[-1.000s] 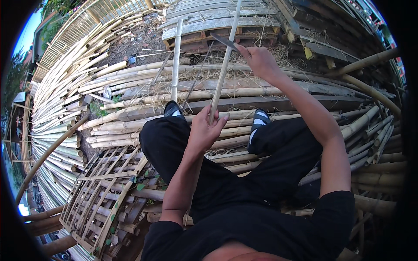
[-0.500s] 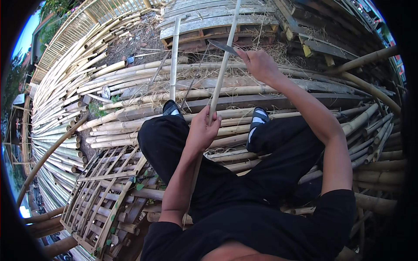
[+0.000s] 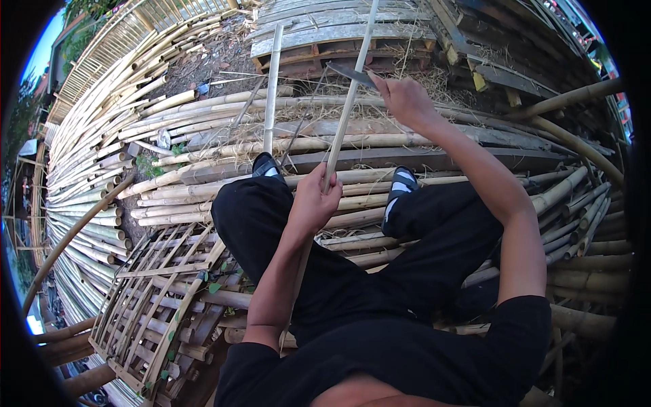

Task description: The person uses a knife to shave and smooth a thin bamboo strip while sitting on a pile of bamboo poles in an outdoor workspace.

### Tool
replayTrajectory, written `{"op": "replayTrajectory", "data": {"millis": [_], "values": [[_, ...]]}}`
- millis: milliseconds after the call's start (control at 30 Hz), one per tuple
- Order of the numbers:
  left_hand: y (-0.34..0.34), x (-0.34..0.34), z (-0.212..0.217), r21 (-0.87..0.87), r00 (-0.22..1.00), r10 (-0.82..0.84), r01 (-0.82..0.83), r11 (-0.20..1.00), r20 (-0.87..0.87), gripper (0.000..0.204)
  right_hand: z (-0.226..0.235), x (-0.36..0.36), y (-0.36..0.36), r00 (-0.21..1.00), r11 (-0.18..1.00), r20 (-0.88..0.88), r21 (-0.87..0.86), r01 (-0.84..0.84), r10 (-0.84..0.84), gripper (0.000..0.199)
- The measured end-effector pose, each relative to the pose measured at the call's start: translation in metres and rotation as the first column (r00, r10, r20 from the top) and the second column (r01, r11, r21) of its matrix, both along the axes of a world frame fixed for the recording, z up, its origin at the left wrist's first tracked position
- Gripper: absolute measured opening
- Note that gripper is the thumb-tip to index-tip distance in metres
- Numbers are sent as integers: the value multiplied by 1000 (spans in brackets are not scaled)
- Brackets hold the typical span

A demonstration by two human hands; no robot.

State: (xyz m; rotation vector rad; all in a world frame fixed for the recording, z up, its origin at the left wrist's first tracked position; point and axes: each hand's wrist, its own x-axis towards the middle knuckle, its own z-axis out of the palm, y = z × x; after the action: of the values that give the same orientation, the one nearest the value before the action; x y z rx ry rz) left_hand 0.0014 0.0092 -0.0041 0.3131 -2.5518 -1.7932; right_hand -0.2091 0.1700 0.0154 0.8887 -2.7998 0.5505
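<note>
A long, pale bamboo strip [image 3: 346,112] slants up and away from my lap, its lower part running along my left forearm. My left hand [image 3: 317,202] is closed around it between my knees. Farther up, my right hand [image 3: 407,102] grips a knife whose handle is hidden in my fist. The dark blade [image 3: 350,73] points left and lies across the strip, seemingly touching it. To the left, a second split bamboo slat [image 3: 272,95] stretches away from beside my left foot.
Bamboo poles [image 3: 224,203] lie under and around my sandalled feet, with a large stack [image 3: 88,197] at left. A wooden pallet [image 3: 339,37] stands ahead, more stacked timber [image 3: 488,68] at right. A slatted bamboo frame [image 3: 163,292] is near my left side. Shavings [image 3: 434,88] litter the ground.
The view has shifted very slightly. My hands, the knife and the strip keep nearly the same places, with the blade still across the strip.
</note>
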Motion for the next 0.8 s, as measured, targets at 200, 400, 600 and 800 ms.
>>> {"op": "replayTrajectory", "data": {"millis": [200,400,600,800], "values": [[-5,3,-14,25,1000,12,-12,1000,-1,16,-12,11,-9,1000,999,6,-30,23,-23,63],[-6,4,-6,17,998,-15,14,1000,54,15,-11,5,-5,1000,1000,25,-15,5,-5,62],[-6,4,0,-8,997,-14,15,1000,76,16,-8,-11,-2,998,999,40,-30,45,-44,60],[-8,9,-6,-90,999,18,-15,996,39,16,-6,-9,-8,998,999,47,-16,40,-39,59]]}}
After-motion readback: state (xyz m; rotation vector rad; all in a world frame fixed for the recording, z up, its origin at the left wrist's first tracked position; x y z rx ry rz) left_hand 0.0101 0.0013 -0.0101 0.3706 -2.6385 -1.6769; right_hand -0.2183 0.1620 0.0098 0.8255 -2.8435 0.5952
